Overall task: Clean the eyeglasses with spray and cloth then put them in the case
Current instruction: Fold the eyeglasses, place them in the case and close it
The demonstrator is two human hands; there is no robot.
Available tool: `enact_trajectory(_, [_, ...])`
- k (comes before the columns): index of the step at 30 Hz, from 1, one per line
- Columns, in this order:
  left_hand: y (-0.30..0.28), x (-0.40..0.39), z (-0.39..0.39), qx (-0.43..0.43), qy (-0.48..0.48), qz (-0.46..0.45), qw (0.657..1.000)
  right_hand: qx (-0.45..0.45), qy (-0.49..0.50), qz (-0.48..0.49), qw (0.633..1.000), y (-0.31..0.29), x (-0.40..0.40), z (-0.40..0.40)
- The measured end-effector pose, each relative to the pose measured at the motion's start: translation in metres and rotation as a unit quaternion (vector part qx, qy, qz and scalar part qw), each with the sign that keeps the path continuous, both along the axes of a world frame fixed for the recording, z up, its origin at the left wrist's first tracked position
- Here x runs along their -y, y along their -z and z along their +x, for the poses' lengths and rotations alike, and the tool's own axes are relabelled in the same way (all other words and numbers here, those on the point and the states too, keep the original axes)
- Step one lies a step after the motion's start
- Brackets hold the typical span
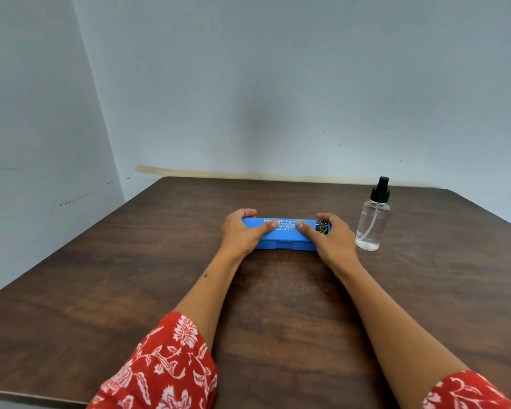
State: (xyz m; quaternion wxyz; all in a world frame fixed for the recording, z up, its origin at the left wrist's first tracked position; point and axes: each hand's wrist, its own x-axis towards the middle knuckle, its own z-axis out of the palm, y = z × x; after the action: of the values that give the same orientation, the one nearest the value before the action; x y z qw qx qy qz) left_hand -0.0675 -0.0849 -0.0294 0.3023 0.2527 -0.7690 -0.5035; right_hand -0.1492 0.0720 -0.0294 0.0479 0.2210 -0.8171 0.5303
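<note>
A long blue eyeglass case (286, 237) with white lettering lies closed on the brown wooden table (278, 305), near its middle. My left hand (242, 231) grips the case's left end, fingers over the far side and thumb on the lid. At the case's right end my right hand (331, 239) holds it the same way. A clear spray bottle (372, 219) with a black pump top stands upright just right of my right hand. No eyeglasses and no cloth show in the view.
Pale blue walls (278, 84) close off the table at the back and the left. The table's near edge (27, 394) runs along the bottom left of the view. Red flowered sleeves (165, 370) cover my upper forearms.
</note>
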Motion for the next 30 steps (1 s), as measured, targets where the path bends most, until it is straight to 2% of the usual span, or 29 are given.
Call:
enact_trajectory(4, [0.0,0.001,0.0,0.026,0.021,-0.041,0.999,-0.007,-0.008,0.031,0.999,-0.001,-0.001,-0.002])
enact_trajectory(11, [0.001,-0.003,0.004,0.031,0.022,-0.093,0.995,-0.031,0.001,0.027,0.999,0.003,0.002,-0.002])
enact_trajectory(12, [0.001,-0.004,0.005,0.03,0.017,-0.105,0.994,-0.052,0.011,0.02,0.998,0.004,0.002,0.001])
enact_trajectory(14, [0.003,-0.007,0.005,0.027,0.009,-0.116,0.993,-0.151,0.053,-0.011,0.987,0.002,0.001,0.008])
enact_trajectory(16, [0.003,-0.008,0.005,0.023,0.006,-0.122,0.992,-0.276,0.128,-0.039,0.952,-0.003,-0.001,0.015])
enact_trajectory(18, [0.002,-0.009,0.006,0.018,0.001,-0.12,0.993,-0.336,0.215,-0.057,0.915,-0.007,-0.003,0.017])
enact_trajectory(20, [0.0,-0.01,0.007,0.013,-0.005,-0.106,0.994,-0.298,0.277,-0.08,0.91,-0.008,-0.007,0.012])
enact_trajectory(22, [-0.001,-0.011,0.008,0.012,-0.008,-0.09,0.996,-0.189,0.306,-0.093,0.928,-0.005,-0.015,0.004])
enact_trajectory(25, [-0.001,-0.011,0.008,0.011,-0.009,-0.083,0.996,-0.009,0.288,-0.113,0.951,-0.002,-0.024,-0.006])
enact_trajectory(27, [0.0,-0.011,0.007,0.015,-0.007,-0.082,0.996,0.026,0.277,-0.092,0.956,-0.002,-0.024,-0.008])
enact_trajectory(30, [0.0,-0.009,0.006,0.023,-0.001,-0.081,0.996,0.02,0.269,-0.079,0.96,-0.003,-0.023,-0.006])
